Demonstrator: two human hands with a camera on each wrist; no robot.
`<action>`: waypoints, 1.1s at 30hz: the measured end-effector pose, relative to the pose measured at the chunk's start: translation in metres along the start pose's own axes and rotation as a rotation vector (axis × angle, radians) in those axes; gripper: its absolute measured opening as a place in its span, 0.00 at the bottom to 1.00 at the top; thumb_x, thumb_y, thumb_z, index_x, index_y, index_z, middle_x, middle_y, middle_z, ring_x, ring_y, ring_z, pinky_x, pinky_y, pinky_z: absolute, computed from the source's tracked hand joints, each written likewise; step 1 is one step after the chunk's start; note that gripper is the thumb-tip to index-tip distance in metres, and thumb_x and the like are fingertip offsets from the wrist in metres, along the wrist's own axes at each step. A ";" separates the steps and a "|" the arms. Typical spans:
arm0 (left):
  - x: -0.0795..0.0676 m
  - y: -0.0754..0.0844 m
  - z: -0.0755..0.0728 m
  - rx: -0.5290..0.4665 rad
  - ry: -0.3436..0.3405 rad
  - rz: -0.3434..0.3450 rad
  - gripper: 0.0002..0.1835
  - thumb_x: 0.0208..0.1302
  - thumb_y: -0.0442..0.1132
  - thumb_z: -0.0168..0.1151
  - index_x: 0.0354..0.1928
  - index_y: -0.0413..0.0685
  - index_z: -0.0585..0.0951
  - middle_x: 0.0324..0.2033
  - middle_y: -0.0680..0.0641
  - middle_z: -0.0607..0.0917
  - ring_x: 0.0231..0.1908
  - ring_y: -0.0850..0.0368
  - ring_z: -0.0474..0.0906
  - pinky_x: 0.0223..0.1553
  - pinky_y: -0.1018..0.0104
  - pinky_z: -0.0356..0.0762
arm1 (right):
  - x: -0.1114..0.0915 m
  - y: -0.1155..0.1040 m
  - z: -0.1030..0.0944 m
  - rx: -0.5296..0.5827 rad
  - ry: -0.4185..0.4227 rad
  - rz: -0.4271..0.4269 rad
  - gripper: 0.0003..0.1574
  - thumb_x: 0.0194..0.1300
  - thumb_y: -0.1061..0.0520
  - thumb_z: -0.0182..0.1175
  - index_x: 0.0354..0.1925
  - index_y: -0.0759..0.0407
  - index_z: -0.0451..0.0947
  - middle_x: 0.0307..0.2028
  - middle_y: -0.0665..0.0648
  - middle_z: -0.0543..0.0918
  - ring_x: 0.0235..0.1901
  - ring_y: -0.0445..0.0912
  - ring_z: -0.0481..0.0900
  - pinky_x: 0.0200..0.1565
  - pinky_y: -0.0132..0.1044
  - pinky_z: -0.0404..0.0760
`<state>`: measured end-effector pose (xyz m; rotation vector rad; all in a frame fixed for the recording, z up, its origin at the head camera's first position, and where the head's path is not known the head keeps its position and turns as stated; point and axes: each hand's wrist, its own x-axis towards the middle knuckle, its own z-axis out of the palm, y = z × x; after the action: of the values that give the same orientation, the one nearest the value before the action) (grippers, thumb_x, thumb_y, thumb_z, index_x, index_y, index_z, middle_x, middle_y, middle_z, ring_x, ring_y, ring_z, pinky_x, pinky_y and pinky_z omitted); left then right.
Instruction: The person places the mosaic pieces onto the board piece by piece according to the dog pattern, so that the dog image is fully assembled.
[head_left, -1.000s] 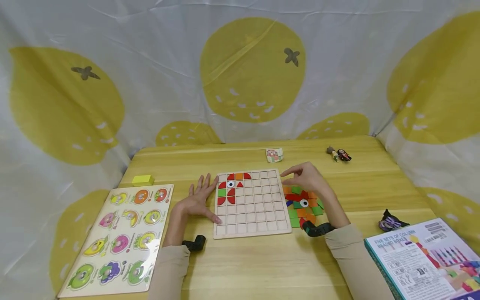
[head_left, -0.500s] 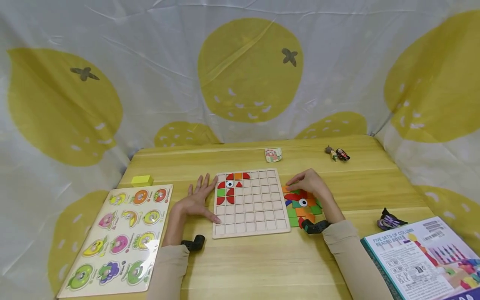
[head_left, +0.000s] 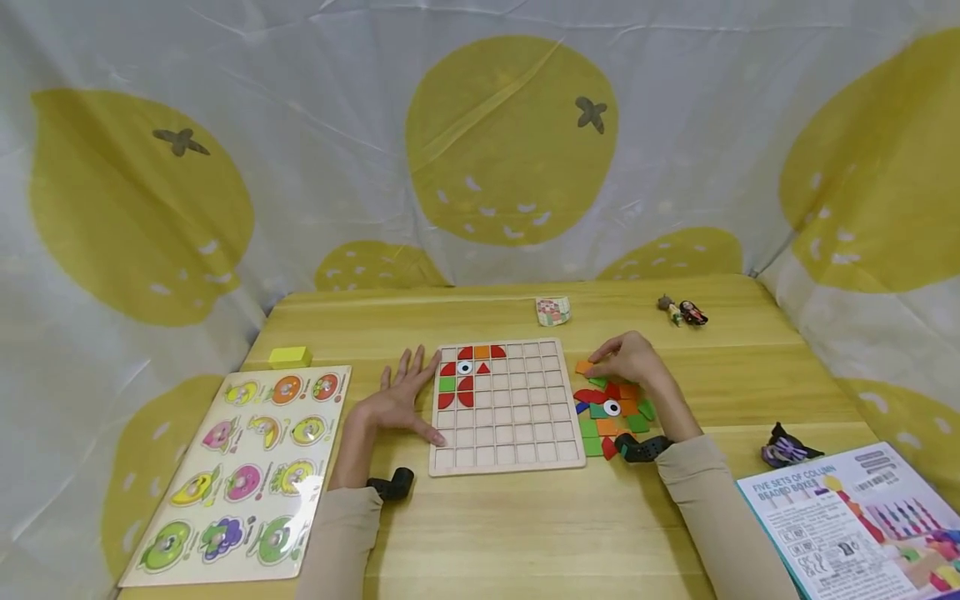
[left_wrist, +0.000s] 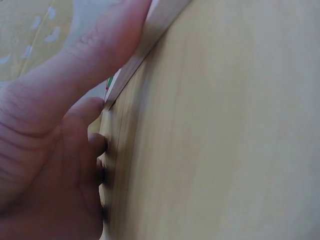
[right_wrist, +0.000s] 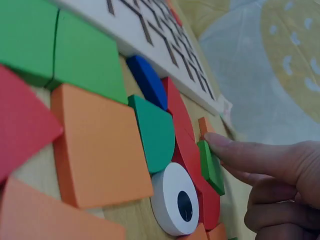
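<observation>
My left hand [head_left: 393, 406] lies with fingers spread along the left side of a square wooden grid board [head_left: 521, 433]. In the left wrist view, its thumb [left_wrist: 100, 47] rests against the board's edge. Red, orange and green tiles and a round eye tile [head_left: 465, 367] fill several squares at the board's upper left. At the back of the loose tile pile, my right hand [head_left: 633, 362] pinches an orange tile [head_left: 582, 367] between thumb and fingers. A green tile [right_wrist: 212, 170] lies right below the thumb in the right wrist view.
The loose pile right of the board holds green tiles [head_left: 591, 437], another eye tile [head_left: 612, 407] and red pieces. A fruit puzzle board [head_left: 247, 475] lies at left, near a yellow block [head_left: 290, 357]. A printed box [head_left: 855, 521], small figures [head_left: 692, 313] and a patterned card [head_left: 553, 311] lie around.
My right hand has come down from beside the board's upper right corner to the pile and taken hold of the orange tile, shifting it slightly. The left hand stays put.
</observation>
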<state>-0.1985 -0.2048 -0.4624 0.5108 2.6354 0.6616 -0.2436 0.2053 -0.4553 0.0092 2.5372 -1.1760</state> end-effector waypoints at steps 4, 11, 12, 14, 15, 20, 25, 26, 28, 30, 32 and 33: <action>0.001 0.002 -0.001 0.008 -0.001 -0.007 0.77 0.28 0.64 0.80 0.77 0.57 0.38 0.76 0.38 0.29 0.75 0.38 0.20 0.69 0.31 0.22 | 0.003 -0.007 0.002 -0.025 -0.020 -0.021 0.19 0.49 0.52 0.75 0.39 0.59 0.85 0.25 0.54 0.78 0.19 0.43 0.63 0.22 0.34 0.65; 0.003 0.001 -0.001 -0.002 0.012 0.014 0.78 0.29 0.64 0.80 0.77 0.54 0.38 0.75 0.37 0.29 0.74 0.36 0.20 0.68 0.29 0.22 | 0.006 -0.009 0.008 0.007 -0.009 -0.062 0.18 0.50 0.53 0.75 0.40 0.59 0.85 0.19 0.48 0.66 0.21 0.45 0.59 0.23 0.34 0.62; 0.003 0.001 -0.001 -0.003 0.010 0.013 0.78 0.29 0.64 0.80 0.77 0.55 0.38 0.75 0.37 0.29 0.74 0.37 0.20 0.68 0.29 0.22 | 0.007 -0.008 0.008 0.013 -0.003 -0.073 0.18 0.51 0.54 0.74 0.40 0.59 0.85 0.18 0.47 0.65 0.20 0.44 0.59 0.22 0.34 0.62; 0.002 0.001 -0.001 -0.007 0.006 0.010 0.78 0.28 0.64 0.80 0.77 0.55 0.38 0.75 0.38 0.29 0.74 0.38 0.20 0.68 0.30 0.22 | 0.006 -0.009 0.009 0.047 -0.001 -0.107 0.17 0.53 0.53 0.73 0.41 0.59 0.85 0.15 0.46 0.61 0.16 0.43 0.57 0.19 0.33 0.60; 0.002 0.001 -0.001 -0.009 0.003 0.007 0.78 0.28 0.64 0.80 0.77 0.55 0.38 0.75 0.38 0.29 0.74 0.38 0.19 0.69 0.31 0.22 | 0.006 -0.010 0.011 0.078 0.000 -0.121 0.17 0.54 0.52 0.72 0.41 0.58 0.85 0.13 0.46 0.59 0.15 0.42 0.56 0.19 0.33 0.59; 0.001 -0.001 -0.001 -0.012 -0.003 -0.006 0.78 0.28 0.64 0.81 0.77 0.55 0.38 0.75 0.38 0.28 0.74 0.38 0.19 0.69 0.31 0.21 | -0.003 -0.040 0.036 0.196 -0.081 -0.213 0.17 0.53 0.49 0.73 0.41 0.52 0.86 0.12 0.46 0.57 0.14 0.42 0.51 0.19 0.34 0.55; 0.001 -0.001 -0.002 0.009 -0.001 -0.003 0.78 0.28 0.65 0.80 0.77 0.56 0.38 0.75 0.38 0.29 0.75 0.38 0.20 0.69 0.30 0.22 | -0.012 -0.081 0.085 0.120 -0.180 -0.278 0.14 0.49 0.50 0.75 0.36 0.51 0.88 0.11 0.47 0.61 0.14 0.42 0.55 0.21 0.32 0.55; 0.001 -0.001 -0.002 0.008 -0.002 -0.002 0.78 0.28 0.65 0.80 0.77 0.56 0.38 0.75 0.38 0.29 0.75 0.38 0.20 0.69 0.30 0.22 | -0.012 -0.086 0.094 0.110 -0.188 -0.286 0.14 0.49 0.51 0.76 0.36 0.52 0.88 0.11 0.47 0.62 0.14 0.42 0.56 0.20 0.32 0.55; 0.001 0.000 -0.002 0.006 -0.007 -0.007 0.77 0.29 0.65 0.80 0.77 0.56 0.38 0.75 0.38 0.29 0.74 0.38 0.20 0.69 0.31 0.22 | -0.013 -0.094 0.108 0.076 -0.182 -0.286 0.14 0.48 0.51 0.76 0.35 0.52 0.88 0.11 0.47 0.63 0.14 0.42 0.57 0.19 0.31 0.54; 0.001 0.000 -0.002 0.004 -0.008 -0.011 0.77 0.29 0.65 0.80 0.77 0.56 0.38 0.75 0.38 0.28 0.74 0.38 0.20 0.69 0.31 0.22 | -0.012 -0.098 0.117 0.053 -0.154 -0.278 0.14 0.47 0.51 0.77 0.34 0.53 0.88 0.12 0.47 0.64 0.15 0.42 0.59 0.20 0.31 0.55; 0.000 0.001 -0.002 0.004 -0.006 -0.010 0.77 0.29 0.65 0.80 0.77 0.56 0.38 0.75 0.38 0.28 0.74 0.38 0.19 0.69 0.31 0.21 | -0.012 -0.099 0.121 0.047 -0.121 -0.255 0.15 0.45 0.52 0.78 0.34 0.53 0.88 0.13 0.48 0.63 0.16 0.43 0.59 0.21 0.32 0.55; 0.000 0.001 -0.002 0.007 -0.005 -0.010 0.77 0.29 0.65 0.79 0.77 0.56 0.38 0.75 0.39 0.28 0.74 0.38 0.19 0.69 0.32 0.21 | -0.012 -0.099 0.122 0.043 -0.107 -0.246 0.14 0.45 0.53 0.78 0.34 0.52 0.89 0.14 0.49 0.64 0.17 0.44 0.60 0.21 0.32 0.55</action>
<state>-0.1992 -0.2044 -0.4602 0.5008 2.6348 0.6477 -0.2104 0.0518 -0.4514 -0.3553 2.4699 -1.2833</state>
